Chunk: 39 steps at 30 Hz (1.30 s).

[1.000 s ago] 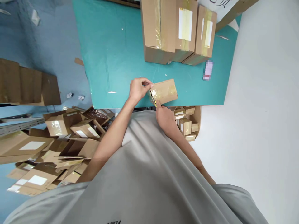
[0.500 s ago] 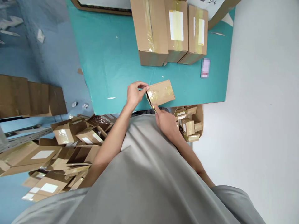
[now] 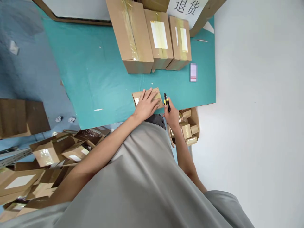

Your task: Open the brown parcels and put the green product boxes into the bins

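Head view: we look down on the left hand [image 3: 146, 106], palm down at the centre of the frame, its fingers slightly spread and lying flat on a small box [image 3: 137, 95]. The right hand [image 3: 172, 115], just to the right of it, is closed around a yellow and black cutter [image 3: 168, 106], whose tip points toward the top of the frame. The box lies under the left hand near the table's front edge, its taped left end and right edge showing; the hand hides much of its top from us. The cutter is just beside the box's right end.

Across the turquoise table [image 3: 102, 79], at upper centre, we see three taped cartons [image 3: 159, 38] side by side, with a white sign [image 3: 187, 9] behind them. A blurred-out pink item [image 3: 193, 72] lies to their lower right. At lower left is a heap of opened packaging [image 3: 21, 182]; below the table's right part, a bin of parcels [image 3: 196, 122]. A grey shirt [image 3: 142, 177] fills the lower centre.
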Each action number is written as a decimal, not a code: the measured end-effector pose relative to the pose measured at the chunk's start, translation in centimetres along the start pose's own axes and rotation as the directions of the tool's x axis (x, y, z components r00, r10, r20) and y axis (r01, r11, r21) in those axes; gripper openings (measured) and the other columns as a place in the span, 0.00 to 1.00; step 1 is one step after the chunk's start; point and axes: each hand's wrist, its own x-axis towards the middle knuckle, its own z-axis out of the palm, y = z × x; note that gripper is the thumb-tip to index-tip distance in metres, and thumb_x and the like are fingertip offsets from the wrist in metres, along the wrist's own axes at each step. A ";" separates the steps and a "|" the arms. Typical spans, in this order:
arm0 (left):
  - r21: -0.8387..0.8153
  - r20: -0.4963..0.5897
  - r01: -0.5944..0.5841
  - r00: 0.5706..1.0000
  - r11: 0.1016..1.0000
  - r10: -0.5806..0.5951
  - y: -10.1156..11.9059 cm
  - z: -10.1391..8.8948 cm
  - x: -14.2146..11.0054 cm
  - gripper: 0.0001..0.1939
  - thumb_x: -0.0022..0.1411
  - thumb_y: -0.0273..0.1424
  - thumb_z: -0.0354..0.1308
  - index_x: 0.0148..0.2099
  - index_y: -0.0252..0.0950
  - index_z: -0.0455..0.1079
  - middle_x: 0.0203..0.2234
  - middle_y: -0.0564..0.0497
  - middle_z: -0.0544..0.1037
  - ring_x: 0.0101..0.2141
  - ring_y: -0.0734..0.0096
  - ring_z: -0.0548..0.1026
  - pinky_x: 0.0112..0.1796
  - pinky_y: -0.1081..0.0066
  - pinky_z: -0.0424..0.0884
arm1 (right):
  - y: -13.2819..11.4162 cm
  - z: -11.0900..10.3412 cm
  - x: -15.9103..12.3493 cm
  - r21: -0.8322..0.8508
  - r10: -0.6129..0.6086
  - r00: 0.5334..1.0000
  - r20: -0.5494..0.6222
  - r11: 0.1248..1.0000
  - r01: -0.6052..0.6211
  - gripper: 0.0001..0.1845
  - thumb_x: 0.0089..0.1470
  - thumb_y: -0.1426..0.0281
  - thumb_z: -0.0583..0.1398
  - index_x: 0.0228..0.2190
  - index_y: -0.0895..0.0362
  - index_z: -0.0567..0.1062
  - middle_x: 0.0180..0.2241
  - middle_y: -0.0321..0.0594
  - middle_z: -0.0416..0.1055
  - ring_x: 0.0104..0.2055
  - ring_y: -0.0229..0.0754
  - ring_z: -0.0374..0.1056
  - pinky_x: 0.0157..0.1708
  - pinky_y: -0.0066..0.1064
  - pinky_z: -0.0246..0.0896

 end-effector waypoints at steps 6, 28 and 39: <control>-0.028 0.016 0.000 1.000 1.000 0.001 -0.5 -0.6 -0.1 0.22 0.76 0.36 0.57 0.68 0.45 0.78 0.78 0.42 0.67 0.82 0.41 0.54 0.79 0.29 0.44 | -2.3 -2.2 -0.2 -0.075 0.057 0.987 0.148 0.996 -0.046 0.35 0.78 0.67 0.46 0.79 0.61 0.61 0.75 0.53 0.70 0.72 0.52 0.73 0.69 0.42 0.69; -0.129 0.025 0.025 0.999 0.991 -0.022 0.5 0.0 -0.3 0.18 0.78 0.34 0.57 0.65 0.47 0.79 0.75 0.45 0.72 0.81 0.47 0.57 0.80 0.32 0.46 | -8.3 -5.7 0.1 -0.485 0.356 0.851 0.387 0.863 -0.140 0.36 0.81 0.69 0.45 0.83 0.58 0.48 0.58 0.59 0.84 0.58 0.57 0.83 0.58 0.44 0.74; -0.141 -0.020 0.038 0.999 0.989 -0.042 0.4 0.1 0.1 0.18 0.80 0.37 0.54 0.65 0.48 0.78 0.74 0.46 0.75 0.81 0.50 0.58 0.80 0.34 0.46 | -8.4 -4.9 0.4 -0.470 0.381 0.840 0.387 0.865 -0.176 0.35 0.81 0.70 0.45 0.82 0.60 0.52 0.57 0.60 0.83 0.60 0.55 0.82 0.59 0.42 0.74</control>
